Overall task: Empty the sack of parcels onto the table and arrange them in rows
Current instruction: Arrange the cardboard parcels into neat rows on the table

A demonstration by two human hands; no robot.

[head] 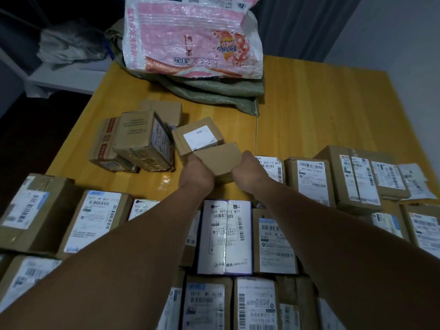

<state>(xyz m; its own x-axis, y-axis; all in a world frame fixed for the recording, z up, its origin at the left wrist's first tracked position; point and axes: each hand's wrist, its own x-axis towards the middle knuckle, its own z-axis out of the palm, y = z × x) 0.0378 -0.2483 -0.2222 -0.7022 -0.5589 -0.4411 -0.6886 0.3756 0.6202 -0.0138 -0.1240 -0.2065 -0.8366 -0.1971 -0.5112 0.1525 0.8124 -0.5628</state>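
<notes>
1. You hold the plain parcel point(220, 159) by its two ends, your left hand point(196, 173) on its left end and your right hand point(250, 172) on its right. The fingers curl round the edges and out of sight beneath it, so how far under they reach cannot be told.
2. The view is poor here: the plain parcel seems slightly raised off the table point(321, 110), but it may be resting on it.
3. Just behind the plain parcel a labelled box point(198, 138) touches or overlaps its far edge. Pull back carelessly and you could drag that box along.
4. Left of the plain parcel, a loose pile of boxes point(142, 139) leans at an angle. A knock from your left elbow or the swinging parcel could tip it.
5. Right of the plain parcel and nearer you, the finished rows point(307, 179) lie under your forearms. Lower your arms too soon and you would likely skew them.
6. Well behind the plain parcel, the pink sack point(190, 36) slumps on a green sack point(214, 91). Whether it holds more is hidden.
</notes>
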